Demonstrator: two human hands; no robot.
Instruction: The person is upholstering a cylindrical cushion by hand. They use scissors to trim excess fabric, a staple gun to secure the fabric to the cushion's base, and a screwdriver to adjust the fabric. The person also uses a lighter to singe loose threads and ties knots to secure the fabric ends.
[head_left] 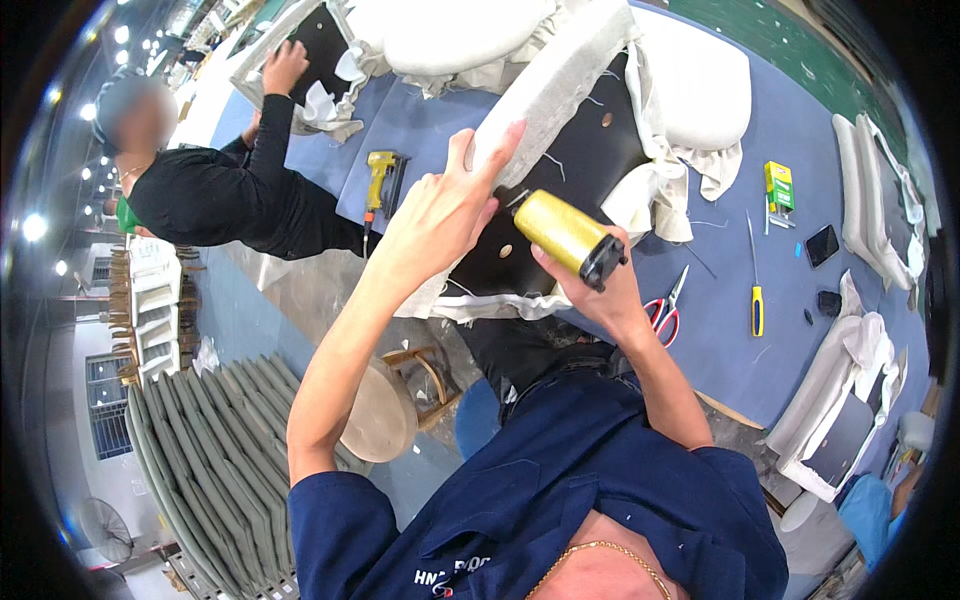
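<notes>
Scissors (679,289), a screwdriver (757,310), a box (779,187), a phone (822,246) and a white cushion (706,90) lie right of the panel (590,150), while a second stapler (381,180) and a co-worker (230,200) are to its left. The panel, black-backed with a nubby, padded grey edge and loose white cloth, sits directly before the person, the left hand (445,215) with fingers closed over that edge, the right hand's (603,285) fingers gripping a cylindrical yellow stapler (563,232) above the black backing. The surface (720,360) is matte blue-grey, and curved grey pads (225,450) stand stacked at lower left.
</notes>
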